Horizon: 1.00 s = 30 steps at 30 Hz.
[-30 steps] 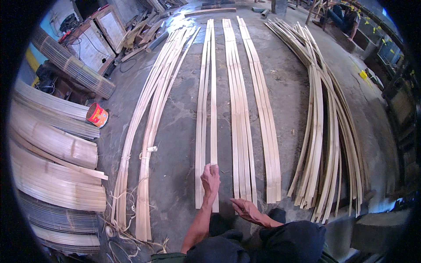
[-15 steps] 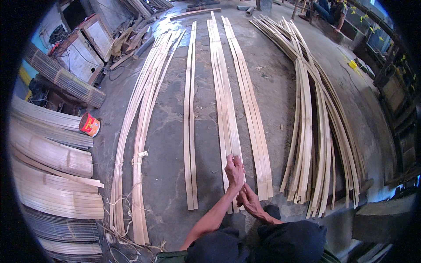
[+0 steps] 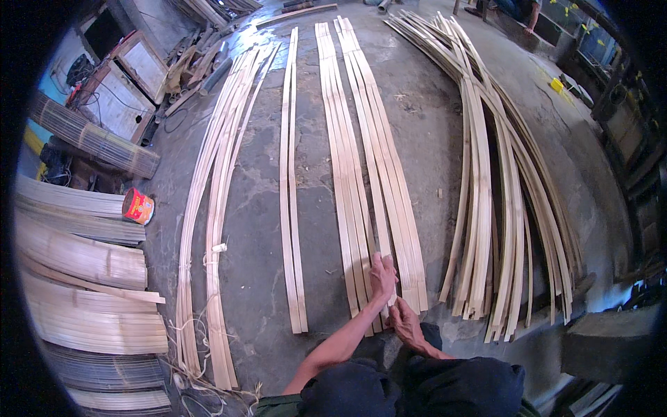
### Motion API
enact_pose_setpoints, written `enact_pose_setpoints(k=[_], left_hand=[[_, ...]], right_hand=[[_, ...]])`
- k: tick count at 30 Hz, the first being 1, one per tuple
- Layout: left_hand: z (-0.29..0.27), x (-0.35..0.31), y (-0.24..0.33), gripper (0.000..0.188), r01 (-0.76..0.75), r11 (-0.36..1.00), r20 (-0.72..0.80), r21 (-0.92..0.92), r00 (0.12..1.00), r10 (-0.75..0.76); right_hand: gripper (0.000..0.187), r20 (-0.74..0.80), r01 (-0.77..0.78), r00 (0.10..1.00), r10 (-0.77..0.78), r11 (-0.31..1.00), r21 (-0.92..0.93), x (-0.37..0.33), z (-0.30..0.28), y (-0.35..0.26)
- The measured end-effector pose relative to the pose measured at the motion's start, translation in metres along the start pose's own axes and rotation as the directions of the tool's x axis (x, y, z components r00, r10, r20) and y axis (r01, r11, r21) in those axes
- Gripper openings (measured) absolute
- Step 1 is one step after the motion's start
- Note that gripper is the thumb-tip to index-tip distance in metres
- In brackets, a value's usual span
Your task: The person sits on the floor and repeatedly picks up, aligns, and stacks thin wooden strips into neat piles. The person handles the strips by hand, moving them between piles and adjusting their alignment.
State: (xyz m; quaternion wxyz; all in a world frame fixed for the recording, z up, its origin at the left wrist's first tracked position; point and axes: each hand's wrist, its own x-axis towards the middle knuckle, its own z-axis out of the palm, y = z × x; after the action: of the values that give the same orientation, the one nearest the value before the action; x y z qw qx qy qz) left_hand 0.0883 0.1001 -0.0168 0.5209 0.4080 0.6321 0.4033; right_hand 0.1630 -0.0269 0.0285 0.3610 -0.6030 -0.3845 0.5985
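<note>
A long pale bamboo strip (image 3: 380, 236) runs away from me along the left edge of the right-hand row of strips (image 3: 399, 208). My left hand (image 3: 383, 276) is closed around it near its close end. Just below and to the right, my right hand (image 3: 406, 324) has its fingers closed on the same end, which is mostly hidden by the hands. To the left of my hands lies another row of flat strips (image 3: 344, 160), side by side on the floor. Farther left is a narrow row (image 3: 290, 187) of a few strips.
Tied bundles of strips (image 3: 215, 285) lie to the left. Loose strips fan out in a crossed pile (image 3: 479, 181) on the right. Rolled slat mats (image 3: 90, 313) and a red tin (image 3: 138, 206) line the left side. A person's arm (image 3: 533, 17) shows at the far right.
Both hands have shifted slightly right with the strip. Its far part has swung from the middle row over to the right-hand row. The view has also turned a little.
</note>
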Motion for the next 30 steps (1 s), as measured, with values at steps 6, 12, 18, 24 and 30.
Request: enact_pose_setpoints(k=[6, 12, 18, 24, 30], left_hand=[[-0.006, 0.006, 0.003, 0.040, -0.036, 0.950, 0.088, 0.312, 0.996, 0.008], [-0.007, 0.009, -0.011, 0.052, -0.285, 0.852, 0.047, 0.439, 0.954, 0.295], [-0.008, 0.010, 0.000, 0.044, -0.062, 0.928, 0.048, 0.367, 0.998, 0.048], [-0.010, 0.010, 0.016, 0.026, -0.117, 0.983, 0.092, 0.140, 0.990, 0.105], [-0.009, -0.029, 0.096, 0.024, -0.280, 0.958, 0.133, -0.062, 0.949, 0.286]], right_hand=[[0.019, -0.045, 0.022, 0.999, -0.026, 0.997, -0.079, 0.001, -0.006, 0.003], [0.023, -0.025, 0.037, 0.999, -0.040, 0.996, -0.083, 0.006, -0.009, 0.009], [0.028, 0.030, -0.026, 0.999, 0.027, 0.999, -0.032, 0.032, -0.016, 0.013], [0.028, -0.048, -0.069, 0.996, 0.071, 0.997, 0.047, 0.038, -0.014, -0.037], [0.033, -0.205, 0.192, 0.958, -0.201, 0.979, -0.062, 0.023, -0.015, -0.032]])
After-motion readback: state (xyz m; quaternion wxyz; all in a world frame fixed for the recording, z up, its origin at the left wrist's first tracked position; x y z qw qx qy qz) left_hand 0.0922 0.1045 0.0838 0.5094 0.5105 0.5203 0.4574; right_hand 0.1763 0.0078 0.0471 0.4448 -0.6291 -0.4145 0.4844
